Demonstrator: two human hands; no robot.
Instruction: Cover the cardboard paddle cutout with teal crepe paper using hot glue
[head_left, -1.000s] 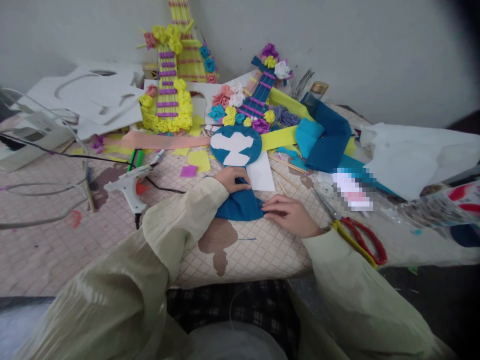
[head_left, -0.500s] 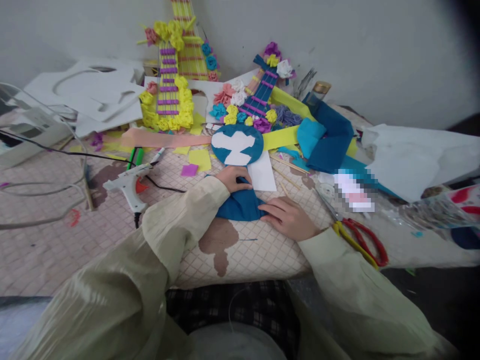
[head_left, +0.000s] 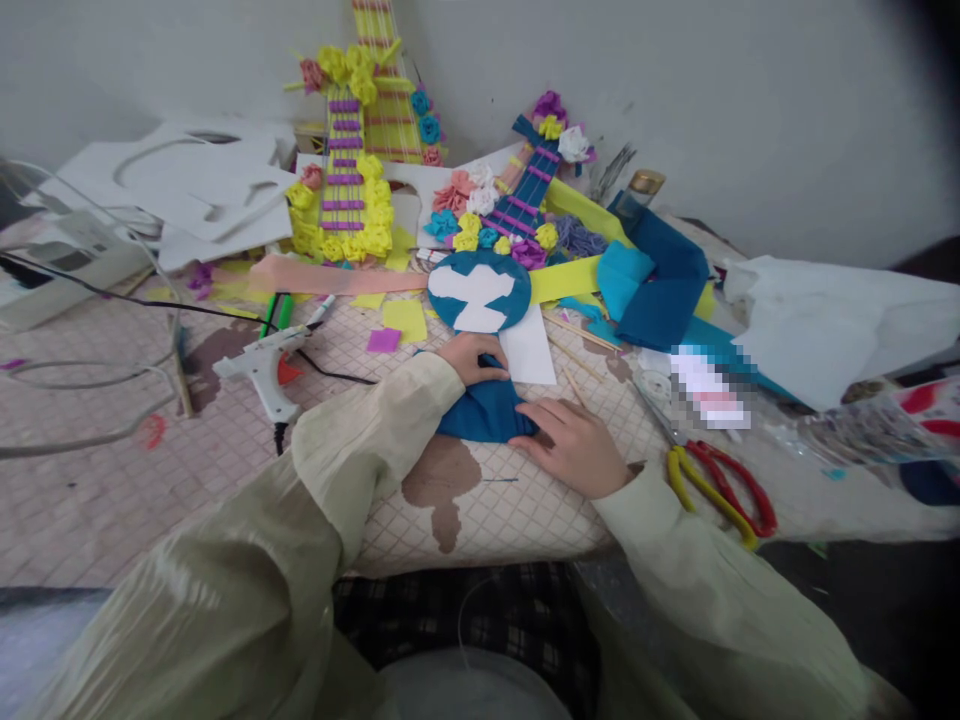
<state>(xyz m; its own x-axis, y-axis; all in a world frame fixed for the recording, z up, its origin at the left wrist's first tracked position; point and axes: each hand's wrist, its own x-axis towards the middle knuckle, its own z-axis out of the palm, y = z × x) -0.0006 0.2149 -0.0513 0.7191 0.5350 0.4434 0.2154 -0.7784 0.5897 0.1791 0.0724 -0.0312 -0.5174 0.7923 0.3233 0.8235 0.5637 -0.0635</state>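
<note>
A piece of dark blue crepe paper [head_left: 480, 412] lies folded on the table near its front edge. My left hand [head_left: 474, 358] presses on its upper part with bent fingers, thumb and fingertips close together on the paper. At its right edge my right hand [head_left: 574, 443] pinches the blue paper between thumb and fingers. Just beyond my hands is a blue disc [head_left: 517, 292] with white shapes on it, touching the top of the blue paper. A white sheet [head_left: 532, 350] lies right of my left hand.
A white glue gun [head_left: 262, 370] lies left, with a black cord. Red and yellow scissors [head_left: 720, 490] lie right. Flower-trimmed paper guitars [head_left: 346, 190] stand at the back. Thin sticks [head_left: 581, 332], paper scraps, rolled blue paper [head_left: 667, 280] and white sheets surround the work.
My right thumb has moved left and slightly down along the edge of the blue paper. The left hand keeps its place on the paper. The view has shifted slightly.
</note>
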